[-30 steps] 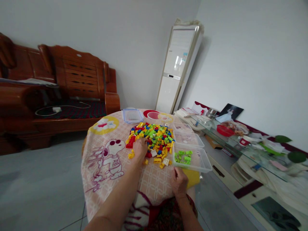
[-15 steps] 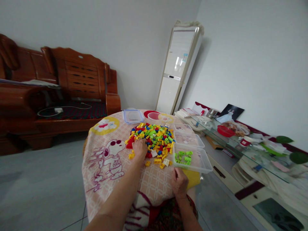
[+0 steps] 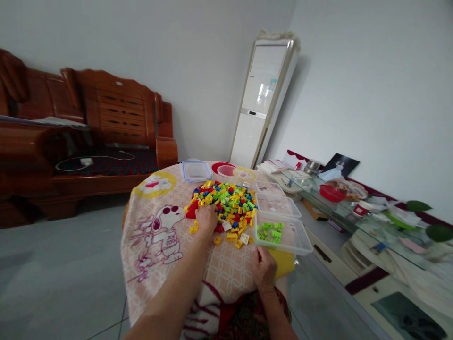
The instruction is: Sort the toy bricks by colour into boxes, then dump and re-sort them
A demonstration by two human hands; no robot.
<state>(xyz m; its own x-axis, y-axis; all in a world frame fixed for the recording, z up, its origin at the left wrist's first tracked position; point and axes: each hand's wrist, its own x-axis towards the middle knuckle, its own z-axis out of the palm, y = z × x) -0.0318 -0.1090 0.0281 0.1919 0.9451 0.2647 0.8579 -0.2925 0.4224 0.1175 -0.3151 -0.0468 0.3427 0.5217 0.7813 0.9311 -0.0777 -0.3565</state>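
Observation:
A heap of toy building bricks (image 3: pixel 226 198) in yellow, green, red, blue and white covers the middle of the round table. My left hand (image 3: pixel 206 218) is at the near left side of the heap, fingers curled down onto the bricks. Its fingertips are hidden, so I cannot see what is in them. By the front corner of a clear plastic box (image 3: pixel 300 238), my right hand (image 3: pixel 264 269) rests closed on the cloth. Whatever it may hold is out of sight. Several green bricks (image 3: pixel 271 231) lie inside that box.
Two more clear boxes (image 3: pixel 279 206) stand behind the first. A blue-rimmed lidded box (image 3: pixel 196 171) and a red-rimmed round tub (image 3: pixel 226 171) sit at the table's far edge. A glass-topped cabinet (image 3: pixel 368 226) stands to the right, a wooden sofa (image 3: pixel 116 118) to the left.
My left hand has shifted very slightly at the heap. My right hand, the boxes and the green bricks look the same.

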